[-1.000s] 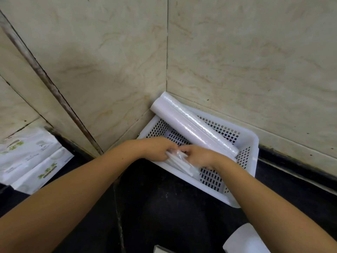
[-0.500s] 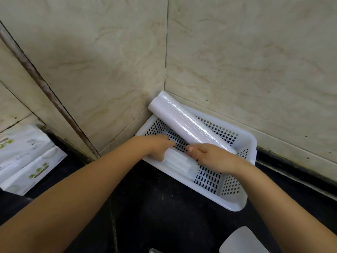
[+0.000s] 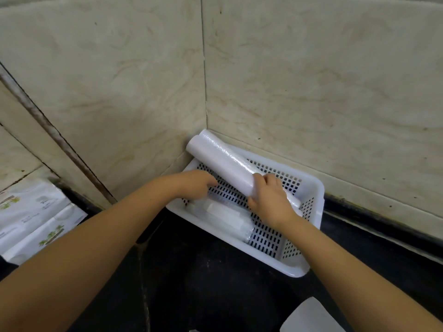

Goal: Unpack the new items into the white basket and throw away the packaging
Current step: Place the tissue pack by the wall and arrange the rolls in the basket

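Observation:
A white perforated basket (image 3: 314,202) sits on the dark counter in the wall corner. A long white roll wrapped in shiny film (image 3: 223,161) lies slanted across it, its far end resting on the basket's back corner. My right hand (image 3: 268,197) is wrapped around the roll's lower half. A flat pack of clear plastic items (image 3: 225,216) lies along the basket's near side. My left hand (image 3: 194,185) reaches into the basket beside that pack, its fingers curled on the mesh floor and holding nothing that I can see.
Tissue packs with green print (image 3: 33,216) lie on the counter at the left. A white piece of packaging (image 3: 309,317) pokes in at the bottom right. Marble walls close off the corner behind the basket.
Both hands have let go of the flat pack, which now lies in the basket. My right hand has moved up and closed on the roll. The left hand shifted further into the basket.

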